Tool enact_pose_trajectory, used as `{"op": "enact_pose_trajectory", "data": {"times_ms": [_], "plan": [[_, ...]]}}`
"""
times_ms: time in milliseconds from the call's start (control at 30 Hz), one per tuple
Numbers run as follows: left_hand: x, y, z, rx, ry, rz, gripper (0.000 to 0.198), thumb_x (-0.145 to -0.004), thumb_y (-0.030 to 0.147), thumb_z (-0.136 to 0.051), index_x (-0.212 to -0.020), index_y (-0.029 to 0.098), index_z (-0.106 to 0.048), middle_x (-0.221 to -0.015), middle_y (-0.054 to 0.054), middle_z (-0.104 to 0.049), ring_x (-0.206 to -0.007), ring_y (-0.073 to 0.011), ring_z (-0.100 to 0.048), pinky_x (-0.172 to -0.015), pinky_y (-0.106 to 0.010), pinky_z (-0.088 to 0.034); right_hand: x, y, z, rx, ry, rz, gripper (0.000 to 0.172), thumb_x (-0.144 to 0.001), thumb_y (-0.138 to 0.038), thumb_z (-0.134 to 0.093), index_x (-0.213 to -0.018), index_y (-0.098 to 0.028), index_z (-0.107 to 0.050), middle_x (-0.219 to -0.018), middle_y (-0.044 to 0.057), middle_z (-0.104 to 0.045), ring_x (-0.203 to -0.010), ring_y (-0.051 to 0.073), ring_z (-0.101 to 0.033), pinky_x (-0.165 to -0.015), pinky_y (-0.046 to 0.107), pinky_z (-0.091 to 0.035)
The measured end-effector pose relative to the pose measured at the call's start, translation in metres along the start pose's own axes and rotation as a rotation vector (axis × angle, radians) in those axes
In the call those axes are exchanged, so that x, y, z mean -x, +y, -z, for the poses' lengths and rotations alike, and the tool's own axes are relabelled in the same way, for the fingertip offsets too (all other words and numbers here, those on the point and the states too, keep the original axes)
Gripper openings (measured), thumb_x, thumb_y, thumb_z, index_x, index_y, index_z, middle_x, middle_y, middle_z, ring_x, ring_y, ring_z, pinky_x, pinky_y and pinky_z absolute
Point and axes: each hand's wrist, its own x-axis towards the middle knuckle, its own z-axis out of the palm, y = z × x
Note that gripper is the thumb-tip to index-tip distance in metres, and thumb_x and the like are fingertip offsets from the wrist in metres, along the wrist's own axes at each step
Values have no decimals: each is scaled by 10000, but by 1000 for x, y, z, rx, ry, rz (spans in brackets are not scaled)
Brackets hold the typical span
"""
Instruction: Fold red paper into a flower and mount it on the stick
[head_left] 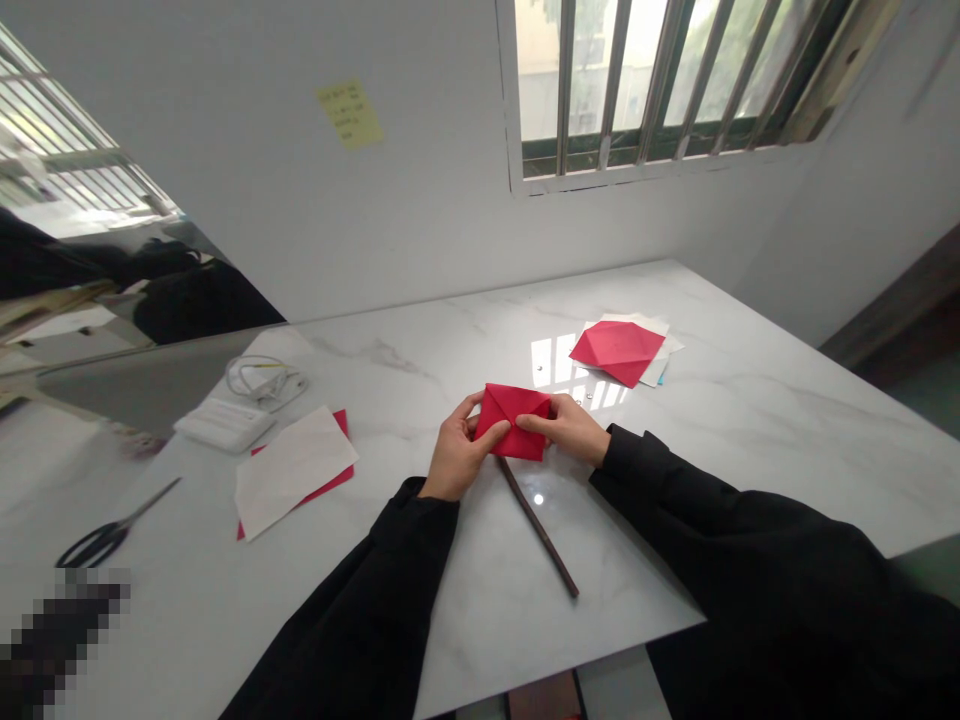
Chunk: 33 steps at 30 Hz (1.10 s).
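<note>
A small red paper envelope (517, 402), its flaps folded in to the middle, is held up over the table between both hands. My left hand (459, 450) grips its left side, thumb on the front near the centre. On the right side my right hand (574, 428) pinches it, with the thumb pressed on the flaps close to the other thumb. The fingers behind the paper are mostly hidden. Below the envelope a thin dark brown stick (540, 530) lies aslant on the table, its upper end hidden behind the envelope and my left hand.
The white marbled table (750, 450) carries red and white paper sheets (296, 475) on the left and folded papers (619, 350) at the back right. Scissors (112, 530), a white box (225, 425) and a coiled cable (262, 378) lie farther left. A wall stands behind.
</note>
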Motion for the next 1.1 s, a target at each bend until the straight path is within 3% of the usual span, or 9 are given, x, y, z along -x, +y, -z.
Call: {"op": "enact_pose_trajectory", "data": {"times_ms": [233, 433, 667, 733, 800, 867, 933, 1000, 1100], "plan": [[0, -1, 0, -33, 27, -37, 730, -755, 454, -868, -1343, 148, -562, -910, -80, -787, -724, -207, -732, -690, -291, -588, -1, -1, 0, 74, -7, 11, 363, -812, -500, -767, -797, -144, -695, -620, 11, -628, -528, 120, -502, -512, 265, -395], [-1, -4, -1, -16, 50, -28, 600, -735, 426, -880, -1206, 140, -641, -997, -86, -784, -854, -224, -741, -780, -302, -593, -2, 2, -1, 329, 60, 229, 244, -876, -387, -699, -913, -150, -740, -787, 26, -732, -677, 149, -603, -635, 260, -449], [-3, -9, -2, 8, 84, 19, 519, -728, 435, -874, -1118, 133, -713, -1054, -91, -786, -907, -231, -727, -838, -329, -583, 4, -8, -1, 550, 71, 340, 282, -897, -448, -717, -811, -181, -691, -673, -16, -668, -601, 121, -545, -574, 246, -392], [-4, -9, 0, 18, 111, 19, 519, -730, 435, -873, -1120, 131, -716, -1040, -90, -787, -896, -228, -723, -827, -324, -578, 2, -18, 10, 583, 76, 382, 314, -887, -508, -737, -887, -195, -718, -707, -7, -692, -611, 130, -574, -588, 253, -418], [-6, -8, 5, 38, 147, 9, 523, -725, 432, -877, -1119, 127, -716, -1033, -90, -786, -887, -226, -721, -820, -322, -573, -3, -29, 32, 604, 191, 440, 313, -909, -509, -717, -996, -209, -741, -796, 19, -738, -660, 147, -624, -634, 270, -465], [-7, -6, 11, 69, 185, -1, 533, -710, 428, -889, -1114, 126, -716, -1029, -89, -785, -880, -223, -720, -823, -322, -572, -11, -35, 62, 675, 356, 472, 298, -939, -492, -678, -957, -204, -756, -813, 43, -753, -696, 168, -649, -670, 293, -488], [-9, -4, 16, 94, 217, -11, 536, -697, 424, -899, -1107, 128, -719, -1030, -85, -784, -881, -216, -718, -835, -318, -569, -20, -36, 94, 736, 415, 440, 321, -950, -484, -655, -872, -191, -758, -796, 59, -754, -680, 179, -644, -668, 310, -491], [-10, -3, 20, 102, 240, -16, 540, -694, 425, -901, -1109, 131, -720, -1035, -83, -784, -889, -212, -716, -843, -313, -566, -24, -31, 121, 830, 384, 365, 335, -944, -467, -654, -792, -186, -755, -725, 58, -734, -653, 187, -627, -652, 319, -479], [-11, -1, 22, 101, 264, 2, 551, -696, 429, -896, -1121, 128, -716, -1047, -92, -783, -897, -221, -717, -842, -325, -569, -22, -24, 144, 907, 198, 294, 243, -904, -413, -699, -874, -195, -800, -785, 57, -758, -696, 194, -640, -684, 325, -491]]}}
